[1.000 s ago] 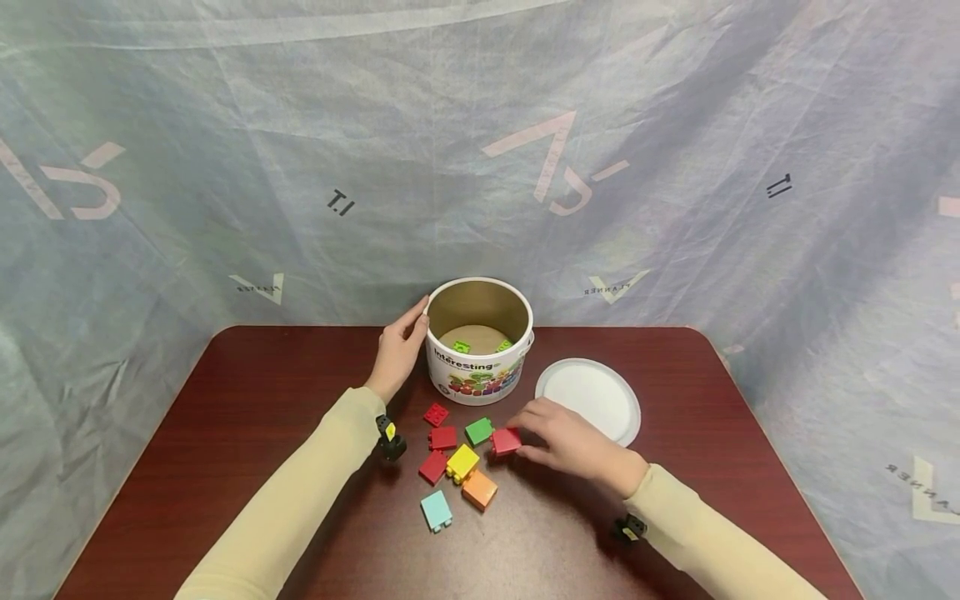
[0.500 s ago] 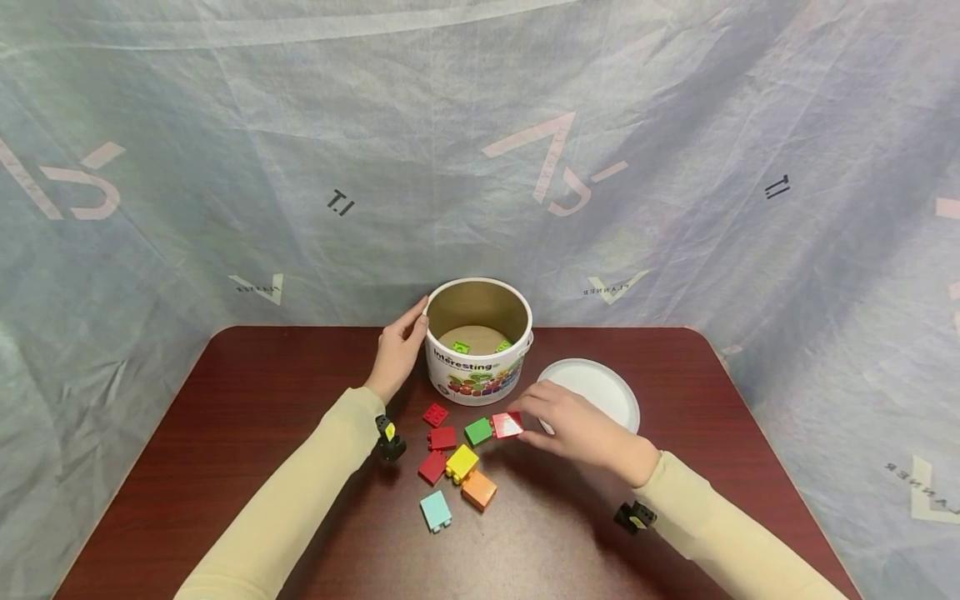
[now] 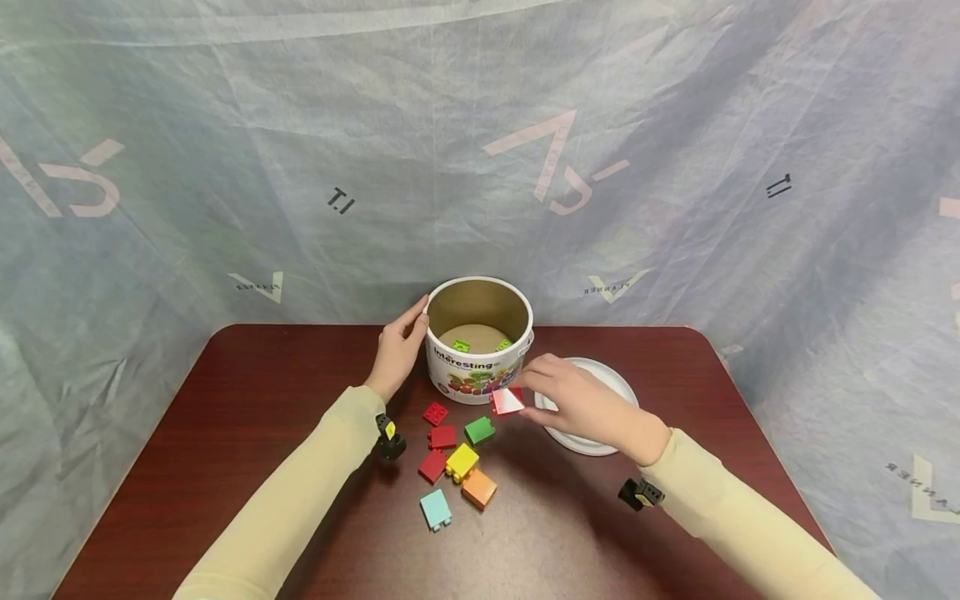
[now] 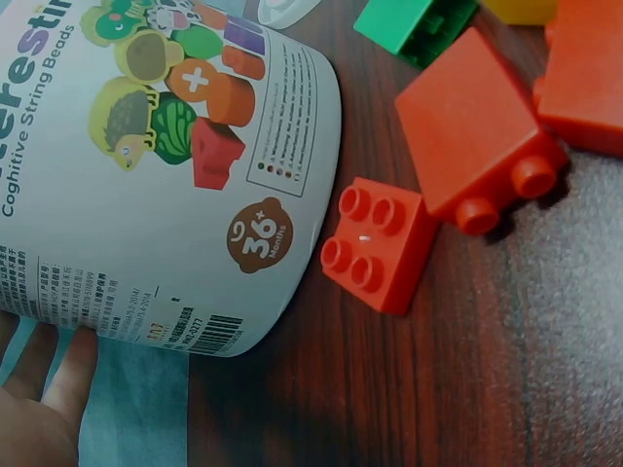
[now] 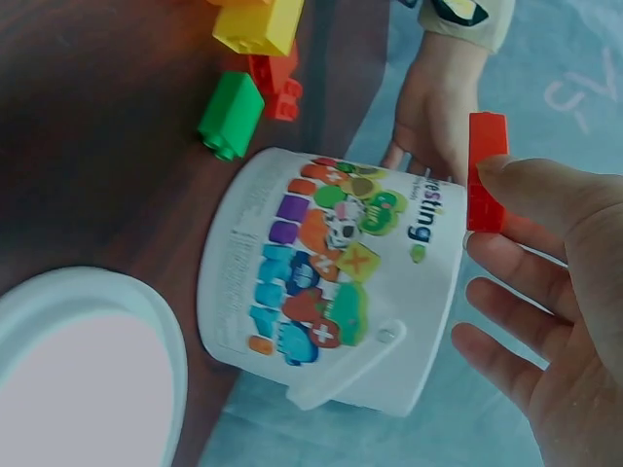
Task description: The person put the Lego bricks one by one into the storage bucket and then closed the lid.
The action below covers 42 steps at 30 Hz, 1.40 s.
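My right hand (image 3: 581,404) pinches a red toy brick (image 3: 507,401) between thumb and fingers, raised in front of the white bucket (image 3: 459,385). In the right wrist view the thumb lies across the red brick's side, and the other fingers spread below it. My left hand (image 3: 397,354) rests its fairly straight fingers against the bucket's left side near the rim. Two lime-green bricks (image 3: 461,347) lie on the bucket's floor. In front of the bucket are a green brick (image 3: 480,431), a small red brick (image 4: 378,243) with studs up, and two more red bricks (image 3: 442,437).
Closer to the person lie a yellow brick (image 3: 462,462), an orange brick (image 3: 479,489) and a light blue brick (image 3: 436,509). A white round lid (image 3: 600,446) lies right of the bucket, partly under the right hand. A grey cloth (image 3: 390,167) hangs behind the table (image 3: 300,367).
My right hand has lifted the red brick from beside the green one and carried it up and away from me, toward the bucket. The left hand stays at the bucket.
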Each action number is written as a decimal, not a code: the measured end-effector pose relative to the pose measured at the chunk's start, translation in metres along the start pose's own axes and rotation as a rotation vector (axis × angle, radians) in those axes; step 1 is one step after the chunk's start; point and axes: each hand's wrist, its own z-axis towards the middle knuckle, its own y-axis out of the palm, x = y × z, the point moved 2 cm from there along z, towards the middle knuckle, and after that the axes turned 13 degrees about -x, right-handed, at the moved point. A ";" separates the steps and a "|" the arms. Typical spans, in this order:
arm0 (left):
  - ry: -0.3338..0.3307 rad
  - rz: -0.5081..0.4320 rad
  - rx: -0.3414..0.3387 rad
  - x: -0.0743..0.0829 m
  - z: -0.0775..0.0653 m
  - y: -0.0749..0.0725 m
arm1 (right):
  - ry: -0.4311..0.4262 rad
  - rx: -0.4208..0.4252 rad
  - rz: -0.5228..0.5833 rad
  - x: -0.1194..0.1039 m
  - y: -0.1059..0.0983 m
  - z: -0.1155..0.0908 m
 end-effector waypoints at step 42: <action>-0.025 -0.008 -0.003 -0.001 0.001 0.000 | 0.083 -0.125 0.112 0.058 -0.052 0.081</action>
